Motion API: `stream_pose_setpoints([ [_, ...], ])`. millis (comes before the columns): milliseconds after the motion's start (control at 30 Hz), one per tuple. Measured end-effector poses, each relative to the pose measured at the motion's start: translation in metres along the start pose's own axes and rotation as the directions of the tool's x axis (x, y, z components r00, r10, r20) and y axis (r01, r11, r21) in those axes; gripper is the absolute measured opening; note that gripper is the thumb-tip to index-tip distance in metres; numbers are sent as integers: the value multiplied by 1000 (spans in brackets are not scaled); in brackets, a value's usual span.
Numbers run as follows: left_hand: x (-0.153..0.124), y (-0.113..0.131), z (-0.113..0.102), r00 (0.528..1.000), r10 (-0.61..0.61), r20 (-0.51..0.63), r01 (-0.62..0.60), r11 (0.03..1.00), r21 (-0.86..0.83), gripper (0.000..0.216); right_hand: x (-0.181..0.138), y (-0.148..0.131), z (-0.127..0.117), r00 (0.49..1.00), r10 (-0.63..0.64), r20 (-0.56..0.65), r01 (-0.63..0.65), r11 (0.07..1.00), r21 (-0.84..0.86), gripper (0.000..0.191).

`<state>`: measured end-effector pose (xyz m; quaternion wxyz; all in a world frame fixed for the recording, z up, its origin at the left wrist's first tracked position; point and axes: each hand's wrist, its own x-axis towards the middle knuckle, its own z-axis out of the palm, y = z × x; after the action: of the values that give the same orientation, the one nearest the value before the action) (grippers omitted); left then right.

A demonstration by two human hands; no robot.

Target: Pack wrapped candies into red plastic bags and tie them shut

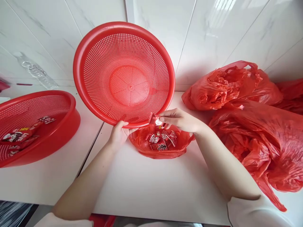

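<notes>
My left hand (119, 134) grips the lower rim of a round red plastic colander (130, 85), which is tilted up with its inside facing me and holds nothing that I can see. Between the fingers of my right hand (177, 119) is a small red wrapped packet (155, 120), close to the colander's lower right rim. Directly below sits an open red plastic bag (163, 154) on the table. Several small red packets (163, 140) with white and black print lie inside it.
A second red colander (63, 132) with several red packets (19, 135) stands at the left. Behind it a clear plastic bottle (38, 72) leans by the tiled wall (213, 37). Full-looking red plastic bags (265, 142) crowd the right of the white table (146, 186).
</notes>
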<state>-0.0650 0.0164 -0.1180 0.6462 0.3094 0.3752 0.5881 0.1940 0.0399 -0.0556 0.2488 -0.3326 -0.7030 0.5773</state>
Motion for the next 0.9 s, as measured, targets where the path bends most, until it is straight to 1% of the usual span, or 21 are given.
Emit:
stream_pose_setpoints([
  [67,2,3,-3,1000,13,-26,-13,1000,-7,5,-6,-6,-1,1000,-8,-18,6,996,-94,39],
  [167,4,6,-7,999,37,-18,-37,999,-7,8,-13,-12,-1,999,35,-13,-37,969,-244,39],
  [233,5,7,-10,998,63,-12,-64,998,-14,9,-15,-13,0,996,31,-84,-62,918,-392,38],
  [300,6,8,-11,997,78,-17,-78,997,-22,7,-15,-9,2,984,-41,-175,-55,857,-513,40],
  [367,6,9,-12,998,64,-13,-65,998,-25,8,-11,-2,2,971,-117,-209,-28,812,-583,56],
  [433,5,11,-13,999,37,5,-37,999,-11,17,-7,5,2,958,-190,-216,8,768,-640,69],
  [500,4,12,-13,999,20,28,-21,1000,24,27,-2,11,2,928,-284,-243,30,705,-709,68],
  [600,0,14,-13,995,23,96,-34,992,120,33,1,14,0,870,-410,-273,46,619,-784,49],
  [667,-2,17,-15,979,7,203,-51,976,212,36,2,14,-1,824,-482,-297,54,590,-806,43],
  [700,-4,20,-16,961,-11,278,-67,961,269,41,1,13,-2,790,-523,-318,59,582,-811,43],
  [767,-7,28,-17,905,-37,423,-155,899,410,57,0,10,-5,702,-601,-382,62,586,-808,42],
  [800,-9,33,-17,885,-25,465,-237,836,495,61,-2,9,-6,660,-625,-417,61,598,-799,41],
  [833,-12,39,-17,878,17,477,-335,734,590,60,-3,7,-7,626,-635,-452,58,616,-786,40],
  [867,-15,46,-17,880,95,465,-428,582,692,56,-5,5,-9,601,-635,-485,52,637,-769,40],
  [900,-18,54,-17,877,207,433,-480,382,790,52,-7,3,-10,582,-629,-516,43,658,-752,40],
])
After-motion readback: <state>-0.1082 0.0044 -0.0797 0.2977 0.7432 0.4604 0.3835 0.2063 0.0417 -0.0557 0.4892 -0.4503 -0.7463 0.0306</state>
